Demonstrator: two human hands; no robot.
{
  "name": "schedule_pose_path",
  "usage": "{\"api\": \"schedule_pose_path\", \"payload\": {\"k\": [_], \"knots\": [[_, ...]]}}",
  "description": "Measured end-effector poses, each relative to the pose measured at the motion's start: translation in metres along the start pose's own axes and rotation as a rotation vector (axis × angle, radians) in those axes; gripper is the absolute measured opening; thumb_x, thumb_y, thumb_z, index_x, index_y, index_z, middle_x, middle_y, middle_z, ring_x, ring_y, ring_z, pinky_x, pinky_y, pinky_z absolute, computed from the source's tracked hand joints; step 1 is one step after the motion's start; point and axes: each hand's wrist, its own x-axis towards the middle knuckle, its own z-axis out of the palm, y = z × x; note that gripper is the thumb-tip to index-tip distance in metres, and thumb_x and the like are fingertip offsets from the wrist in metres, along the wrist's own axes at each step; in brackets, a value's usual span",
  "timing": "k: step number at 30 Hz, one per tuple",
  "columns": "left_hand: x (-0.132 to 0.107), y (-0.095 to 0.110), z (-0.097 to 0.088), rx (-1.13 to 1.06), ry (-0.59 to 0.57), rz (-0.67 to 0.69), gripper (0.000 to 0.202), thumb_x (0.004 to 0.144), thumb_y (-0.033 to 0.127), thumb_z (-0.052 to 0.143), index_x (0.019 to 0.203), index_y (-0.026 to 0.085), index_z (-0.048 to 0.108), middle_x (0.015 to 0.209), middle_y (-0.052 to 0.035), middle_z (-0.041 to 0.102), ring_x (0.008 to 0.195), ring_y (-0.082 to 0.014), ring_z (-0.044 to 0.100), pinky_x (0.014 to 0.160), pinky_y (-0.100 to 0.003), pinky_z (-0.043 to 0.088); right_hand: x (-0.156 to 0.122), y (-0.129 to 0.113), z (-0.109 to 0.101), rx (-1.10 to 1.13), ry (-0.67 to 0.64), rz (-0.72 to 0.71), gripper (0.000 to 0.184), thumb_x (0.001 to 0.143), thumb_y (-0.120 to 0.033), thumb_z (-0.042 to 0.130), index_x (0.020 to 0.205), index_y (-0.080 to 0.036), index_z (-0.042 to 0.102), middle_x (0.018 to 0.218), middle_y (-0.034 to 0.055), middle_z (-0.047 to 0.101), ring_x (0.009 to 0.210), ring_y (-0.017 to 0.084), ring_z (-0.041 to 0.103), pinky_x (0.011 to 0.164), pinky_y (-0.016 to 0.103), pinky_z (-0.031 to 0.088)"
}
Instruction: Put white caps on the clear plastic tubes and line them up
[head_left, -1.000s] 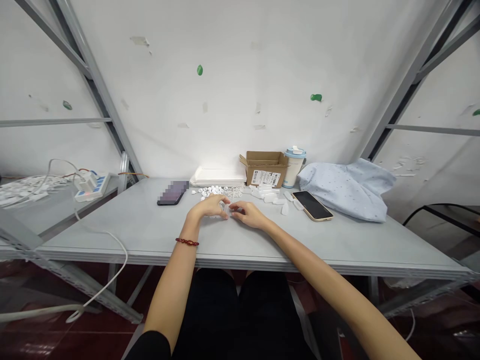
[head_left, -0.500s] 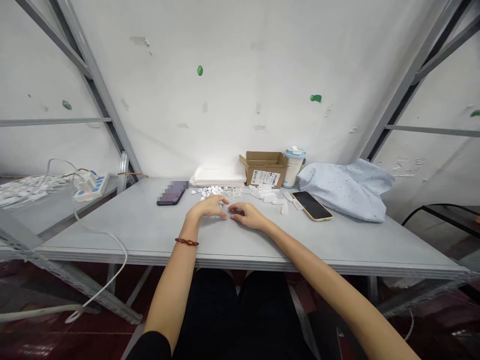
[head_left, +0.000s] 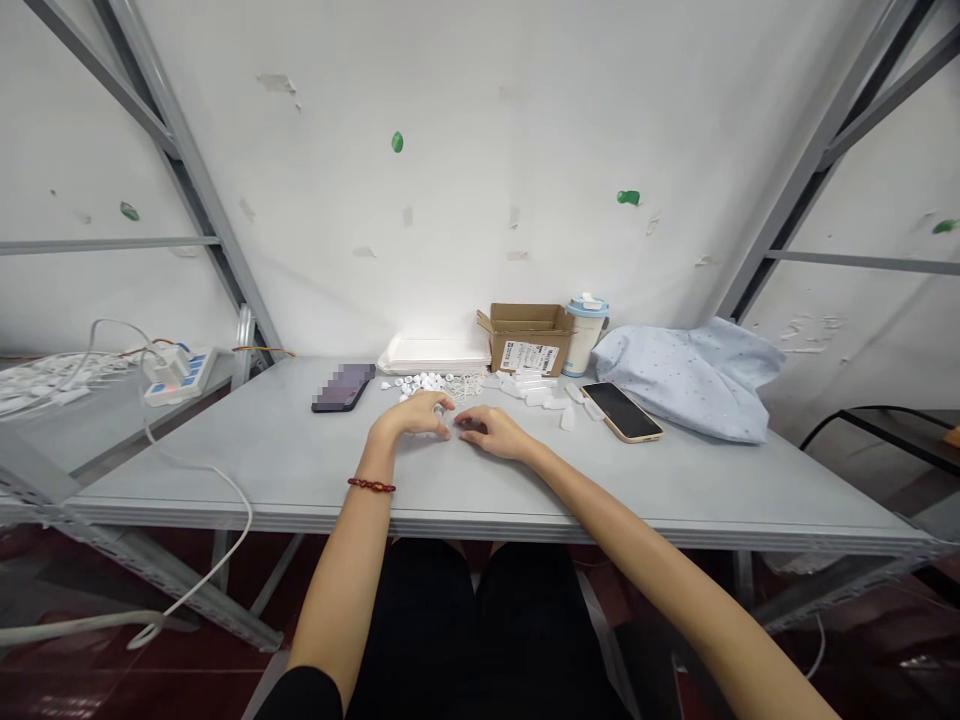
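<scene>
My left hand (head_left: 418,413), with a red bead bracelet (head_left: 371,485) on its wrist, rests over the table with thumb and index finger curved apart. A small clear or whitish piece (head_left: 441,412) shows in that gap; whether the hand touches it I cannot tell. Close by on the right, my right hand (head_left: 496,433) lies low, its fingers bent and parted from the thumb, with nothing visible held. Just beyond the hands are a pile of small white caps (head_left: 422,382) and a heap of thin white pieces (head_left: 466,386). Clear plastic tubes (head_left: 534,388) lie to their right.
Along the wall stand a stack of white trays (head_left: 435,353), an open cardboard box (head_left: 529,340) and a lidded cup (head_left: 585,338). One phone (head_left: 343,388) lies left, another phone (head_left: 622,412) right, beside light blue cloth (head_left: 690,378). A power strip (head_left: 180,375) with cables sits far left.
The view has shifted very slightly. Both hands keep almost the same pose and place, and the things on the table have not visibly moved.
</scene>
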Motion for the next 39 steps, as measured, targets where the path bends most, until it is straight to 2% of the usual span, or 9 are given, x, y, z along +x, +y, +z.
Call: {"api": "schedule_pose_path", "payload": {"k": [4,7,11,14,18,20,25,31,39], "knots": [[0.001,-0.001,0.002,-0.07,0.042,0.057,0.057,0.058,0.046,0.072,0.108,0.021,0.064,0.12,-0.0073,0.062,0.11,-0.0267,0.055,0.089,-0.03,0.043,0.0,-0.002,-0.001,-0.022,-0.007,-0.017,0.025,0.08,-0.014,0.06,0.103,-0.014,0.068,0.094,0.0062,0.068,0.082,0.016,0.058,0.073,0.027,0.043],[0.002,0.001,0.002,-0.115,0.139,0.086,0.045,0.067,0.049,0.065,0.101,0.018,0.066,0.114,-0.0084,0.065,0.107,-0.0254,0.058,0.089,-0.031,0.044,0.0,-0.002,0.0,-0.051,0.003,-0.016,0.022,0.079,-0.014,0.061,0.1,-0.013,0.068,0.091,0.0066,0.068,0.083,0.016,0.058,0.073,0.027,0.043],[0.011,0.003,0.003,-0.087,0.324,0.058,0.026,0.079,0.031,0.051,0.091,0.016,0.069,0.103,-0.0084,0.07,0.099,-0.0236,0.061,0.089,-0.032,0.045,0.001,0.004,0.0,-0.02,0.042,0.002,0.021,0.08,-0.014,0.06,0.1,-0.014,0.067,0.099,0.0078,0.069,0.087,0.016,0.06,0.075,0.028,0.045],[0.023,0.008,0.004,-0.048,0.392,0.029,0.03,0.08,0.016,0.043,0.094,0.015,0.07,0.1,-0.0069,0.072,0.096,-0.0211,0.063,0.087,-0.03,0.046,0.002,0.014,-0.007,-0.035,0.15,0.064,0.018,0.082,-0.013,0.056,0.095,-0.014,0.068,0.099,0.0078,0.069,0.089,0.017,0.061,0.078,0.029,0.046],[0.042,0.021,0.005,0.064,0.285,-0.001,0.039,0.075,0.005,0.041,0.097,0.015,0.071,0.104,-0.0068,0.072,0.1,-0.0197,0.063,0.086,-0.025,0.046,0.003,0.031,-0.023,-0.171,0.312,0.165,0.021,0.083,-0.01,0.05,0.095,-0.014,0.067,0.096,0.0089,0.069,0.091,0.018,0.061,0.084,0.032,0.045],[0.051,0.027,0.006,0.106,0.243,-0.035,0.04,0.071,0.003,0.044,0.099,0.015,0.071,0.106,-0.0084,0.071,0.101,-0.0204,0.063,0.084,-0.024,0.046,0.003,0.037,-0.03,-0.288,0.331,0.179,0.023,0.084,-0.008,0.048,0.097,-0.013,0.066,0.1,0.011,0.068,0.098,0.02,0.058,0.088,0.033,0.043],[0.067,0.032,0.011,0.118,0.212,-0.082,0.035,0.066,0.003,0.05,0.091,0.014,0.073,0.097,-0.013,0.073,0.094,-0.0228,0.066,0.079,-0.025,0.047,0.002,0.043,-0.036,-0.585,0.209,0.246,0.033,0.083,-0.003,0.043,0.11,-0.012,0.061,0.117,0.0144,0.061,0.112,0.025,0.048,0.091,0.036,0.038],[0.07,0.027,0.022,0.065,0.237,-0.045,0.027,0.066,0.008,0.055,0.085,0.015,0.073,0.093,-0.0123,0.073,0.096,-0.0235,0.066,0.085,-0.027,0.047,0.002,0.041,-0.034,-0.788,0.103,0.299,0.041,0.085,-0.003,0.035,0.117,-0.014,0.058,0.123,0.0161,0.058,0.117,0.027,0.042,0.095,0.045,0.031],[0.06,0.026,0.013,-0.042,0.359,-0.004,0.044,0.07,0.004,0.043,0.101,0.013,0.072,0.108,-0.0102,0.071,0.105,-0.0231,0.063,0.092,-0.03,0.045,0.001,0.04,-0.031,-0.864,0.069,0.317,0.047,0.084,-0.001,0.031,0.121,-0.015,0.057,0.13,0.0159,0.053,0.127,0.031,0.032,0.1,0.054,0.024]]}}
